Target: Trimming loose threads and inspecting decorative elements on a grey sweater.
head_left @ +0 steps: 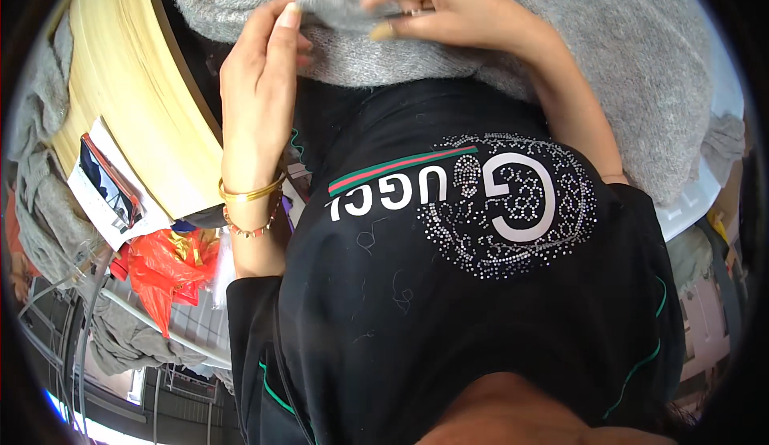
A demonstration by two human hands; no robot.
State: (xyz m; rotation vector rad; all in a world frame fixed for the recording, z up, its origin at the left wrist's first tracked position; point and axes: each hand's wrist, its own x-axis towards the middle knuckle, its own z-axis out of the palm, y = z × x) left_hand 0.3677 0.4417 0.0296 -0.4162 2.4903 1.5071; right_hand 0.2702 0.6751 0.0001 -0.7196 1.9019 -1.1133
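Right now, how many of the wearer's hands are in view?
2: the left hand, left of centre, and the right hand, near the top edge, both largely visible at the grey knit fabric.

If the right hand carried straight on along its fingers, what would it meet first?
Probably the raised fold of grey knit fabric by the left hand; the right hand points leftward at it. Depth is unclear, so they may already touch.

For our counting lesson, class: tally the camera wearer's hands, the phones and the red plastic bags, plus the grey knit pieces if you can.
Left hand and right hand: 2
Phone: 1
Red plastic bag: 1
Grey knit fabric: uncounted, overlapping folds
Total counted: 4
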